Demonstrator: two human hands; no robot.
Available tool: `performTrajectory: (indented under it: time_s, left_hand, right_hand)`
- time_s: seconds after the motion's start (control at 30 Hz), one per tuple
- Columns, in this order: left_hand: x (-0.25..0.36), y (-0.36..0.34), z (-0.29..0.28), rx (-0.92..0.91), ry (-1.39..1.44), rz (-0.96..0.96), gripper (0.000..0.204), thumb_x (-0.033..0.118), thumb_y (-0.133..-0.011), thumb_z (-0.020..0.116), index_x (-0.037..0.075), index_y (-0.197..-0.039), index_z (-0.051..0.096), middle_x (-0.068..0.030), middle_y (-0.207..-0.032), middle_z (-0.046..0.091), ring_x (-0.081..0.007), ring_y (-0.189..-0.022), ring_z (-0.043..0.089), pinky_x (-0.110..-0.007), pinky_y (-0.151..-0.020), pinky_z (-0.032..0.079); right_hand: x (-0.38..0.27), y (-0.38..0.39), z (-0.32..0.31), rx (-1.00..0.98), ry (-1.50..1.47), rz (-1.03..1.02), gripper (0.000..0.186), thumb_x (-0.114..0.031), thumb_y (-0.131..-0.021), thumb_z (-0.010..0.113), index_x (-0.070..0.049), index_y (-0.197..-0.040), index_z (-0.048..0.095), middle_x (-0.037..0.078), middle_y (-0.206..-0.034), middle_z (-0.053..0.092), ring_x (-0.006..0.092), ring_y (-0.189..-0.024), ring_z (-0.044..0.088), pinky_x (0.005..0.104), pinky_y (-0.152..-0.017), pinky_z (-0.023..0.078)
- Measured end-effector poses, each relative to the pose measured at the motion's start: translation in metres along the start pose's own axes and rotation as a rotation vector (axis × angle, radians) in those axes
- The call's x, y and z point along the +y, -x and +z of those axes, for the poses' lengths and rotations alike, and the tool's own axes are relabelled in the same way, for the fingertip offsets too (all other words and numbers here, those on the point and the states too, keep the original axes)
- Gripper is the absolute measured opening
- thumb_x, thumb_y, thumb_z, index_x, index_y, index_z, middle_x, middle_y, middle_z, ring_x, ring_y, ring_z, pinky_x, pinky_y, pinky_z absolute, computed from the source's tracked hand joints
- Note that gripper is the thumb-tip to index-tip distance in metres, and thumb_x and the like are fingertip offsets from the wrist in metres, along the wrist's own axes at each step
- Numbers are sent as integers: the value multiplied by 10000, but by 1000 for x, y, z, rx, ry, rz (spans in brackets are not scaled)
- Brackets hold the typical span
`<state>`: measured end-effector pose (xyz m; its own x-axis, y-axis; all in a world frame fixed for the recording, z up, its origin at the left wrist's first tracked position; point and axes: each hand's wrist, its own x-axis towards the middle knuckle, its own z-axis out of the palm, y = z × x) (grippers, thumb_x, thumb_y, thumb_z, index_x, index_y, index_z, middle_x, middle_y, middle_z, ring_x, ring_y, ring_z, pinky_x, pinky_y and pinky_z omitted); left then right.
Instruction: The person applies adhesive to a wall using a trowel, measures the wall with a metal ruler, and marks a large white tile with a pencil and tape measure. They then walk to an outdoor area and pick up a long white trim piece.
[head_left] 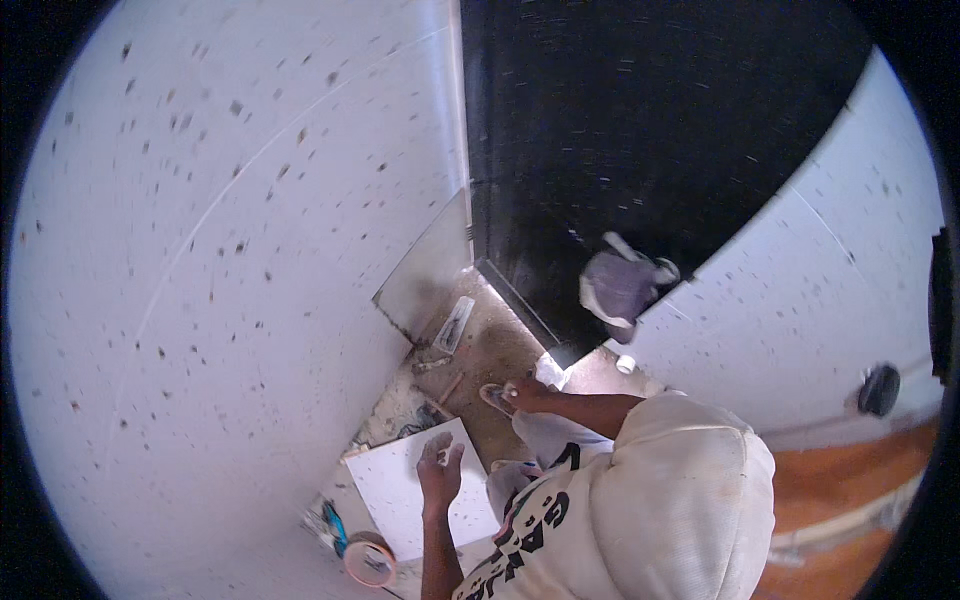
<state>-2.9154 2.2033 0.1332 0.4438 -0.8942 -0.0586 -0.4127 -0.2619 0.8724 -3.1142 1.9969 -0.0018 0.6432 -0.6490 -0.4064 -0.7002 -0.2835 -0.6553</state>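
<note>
My left hand (pixel 440 465), dusty and with thumb apart from the fingers, is over a white square panel (pixel 385 490) lying on the floor. The panel shows between its thumb and fingers, and I see nothing held there. My right hand (pixel 525 394) reaches low beside a sandalled foot (pixel 494 400), fingers curled. A small pale spot (pixel 512 392) shows at its fingertips, too small to name. My white printed shirt (pixel 690 490) covers much of the lower right.
A round container with an orange rim (pixel 371 586) and a blue-handled tool (pixel 333 520) stand near the panel. Ahead are a pale tray (pixel 455 325), a leaning sheet (pixel 425 265) and a dark door (pixel 650 120). A greyish cloth item (pixel 622 290) is against the door. Speckled white walls (pixel 230 250) flank me.
</note>
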Motion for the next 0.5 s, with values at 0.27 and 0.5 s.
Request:
performTrajectory:
  time_s: [0.27, 0.5]
  left_hand:
    - [180, -65, 42, -281, -79, 455, 372, 208, -855, 686, 2, -1157, 613, -214, -1103, 641, -378, -1059, 602, -435, -925, 474]
    - [302, -97, 163, -308, -157, 971, 577, 217, -798, 720, -9, -1283, 504, -236, -1292, 517, -404, -1226, 475, -458, -1019, 398]
  right_hand:
    - [110, 163, -60, 261, -21, 439, 337, -337, -856, 606, -92, -1070, 695, 196, -1050, 682, 364, -999, 644, 444, -878, 503]
    - [179, 249, -61, 530, -112, 647, 298, -324, -876, 608, -73, -1004, 705, 192, -1017, 686, 368, -957, 653, 449, -852, 511]
